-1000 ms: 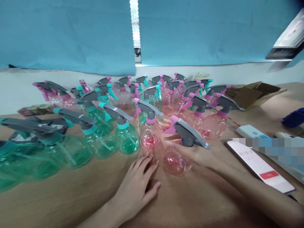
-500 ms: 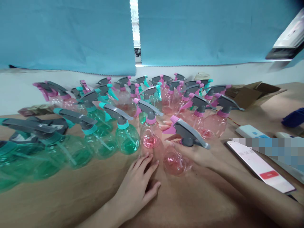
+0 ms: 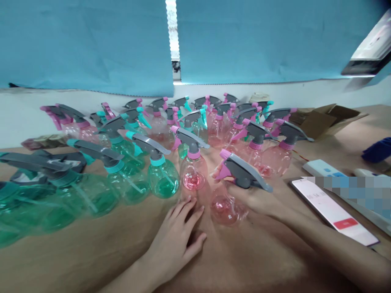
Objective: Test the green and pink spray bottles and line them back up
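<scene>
My right hand [image 3: 255, 199] is wrapped round a pink spray bottle [image 3: 227, 205] with a grey trigger head [image 3: 244, 173], just below the head. The bottle stands on the brown table [image 3: 91, 252], a little tilted. My left hand [image 3: 179, 240] lies flat on the table with its fingers spread, fingertips close to another pink spray bottle [image 3: 193, 173]. It holds nothing.
Several green spray bottles [image 3: 163, 177] stand at the left and several pink ones [image 3: 275, 156] behind and to the right. A phone [image 3: 332, 211] and a white remote [image 3: 320, 167] lie at the right. A cardboard box [image 3: 324, 120] sits at the back right, under blue curtains [image 3: 91, 44].
My right hand has shifted its grip on the pink bottle: the fingers that stuck out behind the head are now tucked in, and the head has tipped slightly. My left hand has stayed still.
</scene>
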Available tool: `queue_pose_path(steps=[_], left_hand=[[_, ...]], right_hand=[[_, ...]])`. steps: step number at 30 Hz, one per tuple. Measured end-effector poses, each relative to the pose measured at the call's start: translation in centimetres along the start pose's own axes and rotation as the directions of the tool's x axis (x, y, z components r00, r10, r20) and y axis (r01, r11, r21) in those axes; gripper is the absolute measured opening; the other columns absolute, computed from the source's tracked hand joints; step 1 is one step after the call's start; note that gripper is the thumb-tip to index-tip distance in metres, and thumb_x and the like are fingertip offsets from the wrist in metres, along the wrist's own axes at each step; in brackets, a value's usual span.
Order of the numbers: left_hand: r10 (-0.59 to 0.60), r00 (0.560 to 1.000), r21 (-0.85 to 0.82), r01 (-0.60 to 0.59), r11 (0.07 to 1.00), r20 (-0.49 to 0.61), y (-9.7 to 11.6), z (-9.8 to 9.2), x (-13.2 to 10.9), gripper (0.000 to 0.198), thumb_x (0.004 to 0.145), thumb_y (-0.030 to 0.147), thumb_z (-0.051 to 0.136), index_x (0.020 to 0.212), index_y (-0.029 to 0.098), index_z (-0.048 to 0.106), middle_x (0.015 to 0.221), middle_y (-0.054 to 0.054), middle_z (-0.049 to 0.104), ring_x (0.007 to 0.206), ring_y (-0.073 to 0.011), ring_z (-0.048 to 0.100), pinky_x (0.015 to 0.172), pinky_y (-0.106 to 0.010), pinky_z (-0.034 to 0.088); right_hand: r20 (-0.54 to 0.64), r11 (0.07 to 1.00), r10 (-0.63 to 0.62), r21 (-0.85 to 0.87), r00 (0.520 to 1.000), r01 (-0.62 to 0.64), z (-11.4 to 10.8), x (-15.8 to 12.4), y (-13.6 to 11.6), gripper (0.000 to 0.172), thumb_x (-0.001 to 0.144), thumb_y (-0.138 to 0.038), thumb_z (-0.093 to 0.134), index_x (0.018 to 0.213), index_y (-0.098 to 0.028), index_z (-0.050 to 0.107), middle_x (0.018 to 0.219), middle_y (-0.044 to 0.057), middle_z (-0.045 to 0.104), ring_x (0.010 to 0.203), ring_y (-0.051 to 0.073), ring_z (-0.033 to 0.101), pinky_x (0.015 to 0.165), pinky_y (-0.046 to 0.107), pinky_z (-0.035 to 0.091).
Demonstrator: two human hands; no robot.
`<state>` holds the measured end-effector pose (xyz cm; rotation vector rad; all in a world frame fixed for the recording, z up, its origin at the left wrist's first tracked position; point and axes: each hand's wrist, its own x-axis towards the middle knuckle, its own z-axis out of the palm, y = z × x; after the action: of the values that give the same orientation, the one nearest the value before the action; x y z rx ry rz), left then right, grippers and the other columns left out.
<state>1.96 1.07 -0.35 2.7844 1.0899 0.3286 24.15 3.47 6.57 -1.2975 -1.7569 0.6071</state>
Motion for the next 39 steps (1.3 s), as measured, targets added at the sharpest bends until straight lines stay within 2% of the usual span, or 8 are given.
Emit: queue_pose_path(steps=[4, 7, 14, 19, 25, 30, 34, 39], left_hand=[[0.006, 1.000, -0.012, -0.006, 1.000, -0.013, 0.0, 0.0, 0.0, 0.046, 0.088, 0.032, 0.053, 0.132, 0.016, 0.047, 0.139, -0.014, 0.044, 0.129, -0.0310, 0.036, 0.101, -0.051, 0.035], [0.002, 1.000, -0.018, -0.003, 1.000, -0.020, 0.0, -0.1, 0.1, 0.047, 0.088, 0.032, 0.054, 0.131, 0.017, 0.047, 0.139, -0.014, 0.044, 0.128, -0.0313, 0.037, 0.101, -0.051, 0.035], [-0.003, 1.000, -0.001, 0.003, 1.000, -0.002, 0.1, -0.1, 0.2, 0.046, 0.088, 0.032, 0.054, 0.130, 0.016, 0.049, 0.139, -0.015, 0.043, 0.128, -0.0322, 0.037, 0.100, -0.052, 0.036], [0.005, 1.000, -0.001, -0.005, 1.000, -0.010, 0.0, -0.1, 0.2, 0.047, 0.088, 0.032, 0.054, 0.131, 0.015, 0.048, 0.139, -0.015, 0.044, 0.128, -0.0315, 0.036, 0.101, -0.050, 0.035], [0.004, 1.000, -0.001, -0.004, 1.000, 0.002, 0.1, -0.2, 0.1, 0.047, 0.088, 0.032, 0.054, 0.131, 0.015, 0.048, 0.139, -0.015, 0.043, 0.128, -0.0317, 0.036, 0.101, -0.051, 0.035], [0.006, 1.000, -0.003, -0.006, 1.000, -0.006, 0.0, -0.1, 0.2, 0.047, 0.088, 0.031, 0.055, 0.131, 0.014, 0.048, 0.139, -0.016, 0.043, 0.128, -0.0316, 0.036, 0.101, -0.050, 0.035], [0.005, 1.000, 0.002, -0.005, 1.000, -0.009, 0.0, 0.0, 0.2, 0.047, 0.088, 0.031, 0.055, 0.131, 0.015, 0.048, 0.139, -0.015, 0.042, 0.128, -0.0316, 0.036, 0.101, -0.051, 0.035], [0.007, 1.000, 0.000, -0.007, 1.000, -0.006, 0.0, 0.0, 0.1, 0.046, 0.088, 0.033, 0.054, 0.131, 0.016, 0.048, 0.139, -0.014, 0.042, 0.129, -0.0310, 0.035, 0.101, -0.051, 0.034]], right_hand=[[-0.032, 0.999, 0.054, 0.002, 0.998, -0.054, -0.2, -0.1, -0.5, 0.015, 0.072, -0.033, 0.053, 0.061, -0.026, 0.046, 0.044, -0.006, 0.039, 0.039, 0.012, 0.043, 0.037, 0.025, 0.041], [0.026, 0.998, 0.040, 0.048, 0.999, -0.041, 0.0, 0.0, 0.0, 0.004, 0.072, -0.027, 0.052, 0.074, -0.028, 0.056, 0.051, -0.005, 0.051, 0.048, 0.015, 0.054, 0.045, 0.028, 0.048], [0.109, 0.969, 0.001, 0.247, 0.994, -0.028, 0.4, 0.4, 0.1, 0.031, 0.074, -0.015, 0.051, 0.099, -0.029, 0.062, 0.078, -0.001, 0.068, 0.079, 0.021, 0.068, 0.068, 0.035, 0.058], [0.045, 0.971, -0.048, 0.236, 0.998, 0.036, 0.3, 0.3, -0.3, 0.036, 0.078, -0.020, 0.054, 0.112, -0.032, 0.059, 0.090, 0.001, 0.069, 0.090, 0.023, 0.066, 0.073, 0.039, 0.059], [-0.004, 0.986, -0.035, 0.166, 0.999, 0.035, 0.8, 0.1, 1.2, 0.024, 0.081, -0.032, 0.057, 0.104, -0.029, 0.060, 0.100, 0.001, 0.068, 0.078, 0.018, 0.067, 0.074, 0.039, 0.060], [-0.006, 0.980, -0.045, 0.194, 0.999, 0.045, 1.2, 0.1, 1.7, 0.011, 0.081, -0.032, 0.057, 0.089, -0.025, 0.061, 0.090, 0.001, 0.068, 0.079, 0.018, 0.067, 0.071, 0.034, 0.059], [-0.019, 0.973, -0.053, 0.222, 0.998, 0.056, 1.2, 0.1, 1.6, 0.013, 0.080, -0.030, 0.057, 0.091, -0.024, 0.059, 0.089, 0.001, 0.068, 0.082, 0.018, 0.067, 0.070, 0.032, 0.059], [-0.036, 0.987, -0.041, 0.153, 0.999, 0.046, 1.0, 0.1, 1.6, 0.015, 0.080, -0.033, 0.057, 0.092, -0.025, 0.061, 0.084, 0.001, 0.067, 0.072, 0.018, 0.067, 0.069, 0.035, 0.059]])
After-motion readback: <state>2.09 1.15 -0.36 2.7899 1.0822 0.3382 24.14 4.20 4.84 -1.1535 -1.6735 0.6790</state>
